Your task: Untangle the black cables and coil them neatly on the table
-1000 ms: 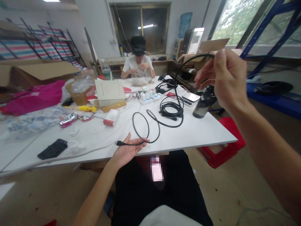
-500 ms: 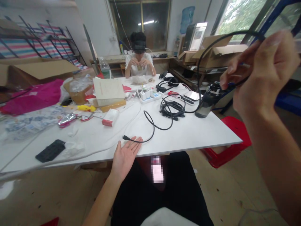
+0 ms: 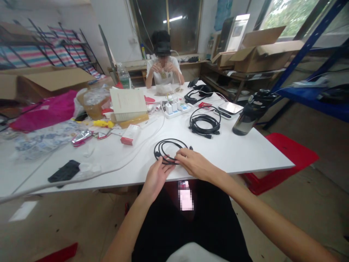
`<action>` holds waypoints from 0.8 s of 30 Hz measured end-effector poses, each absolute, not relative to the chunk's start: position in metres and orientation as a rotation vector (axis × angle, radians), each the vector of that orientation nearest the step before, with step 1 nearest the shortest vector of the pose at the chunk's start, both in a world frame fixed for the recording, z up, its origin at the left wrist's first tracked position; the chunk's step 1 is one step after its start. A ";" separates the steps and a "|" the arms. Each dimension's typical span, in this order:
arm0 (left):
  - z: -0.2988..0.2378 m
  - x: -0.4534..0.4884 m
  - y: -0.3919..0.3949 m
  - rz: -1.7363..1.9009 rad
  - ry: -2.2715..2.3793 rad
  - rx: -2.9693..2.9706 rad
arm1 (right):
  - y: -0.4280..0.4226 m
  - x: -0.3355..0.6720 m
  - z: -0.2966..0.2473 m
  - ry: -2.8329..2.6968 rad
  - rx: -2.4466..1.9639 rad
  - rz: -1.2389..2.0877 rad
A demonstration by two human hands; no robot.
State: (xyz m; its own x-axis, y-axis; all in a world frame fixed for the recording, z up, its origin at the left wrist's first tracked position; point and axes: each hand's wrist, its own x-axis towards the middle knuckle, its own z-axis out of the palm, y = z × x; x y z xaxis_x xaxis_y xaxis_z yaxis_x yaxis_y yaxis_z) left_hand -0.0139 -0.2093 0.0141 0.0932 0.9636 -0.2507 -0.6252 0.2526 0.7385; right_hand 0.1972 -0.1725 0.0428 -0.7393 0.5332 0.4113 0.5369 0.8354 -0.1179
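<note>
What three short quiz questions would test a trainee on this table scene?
1. True or false: the left hand and the right hand both touch the coiled black cable on the white table.
2. Which thing stands to the right of the second cable coil? A: a dark bottle. B: a kettle. C: a lamp.
3. Fill in: the black phone lies to the ___ of both hands.

Key: 1 true; 2 A; 3 left.
</note>
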 end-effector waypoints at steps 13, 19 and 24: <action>-0.013 -0.028 -0.171 1.398 1.445 1.510 | -0.163 0.193 0.013 -2.680 -0.916 -0.254; -0.002 -0.032 -0.172 1.077 1.555 2.269 | -0.213 0.197 0.008 -2.386 -0.928 -0.192; -0.004 -0.038 -0.169 0.968 1.486 2.345 | -0.288 0.193 -0.058 -2.272 -0.709 0.311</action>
State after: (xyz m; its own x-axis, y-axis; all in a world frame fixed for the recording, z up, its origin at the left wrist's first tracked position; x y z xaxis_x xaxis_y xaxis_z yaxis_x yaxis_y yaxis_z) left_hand -0.0383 -0.1685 -0.0043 0.2795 0.8641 0.4186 0.7322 -0.4739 0.4893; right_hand 0.1933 -0.2885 -0.0580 -0.5861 0.5732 0.5726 0.3980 0.8193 -0.4128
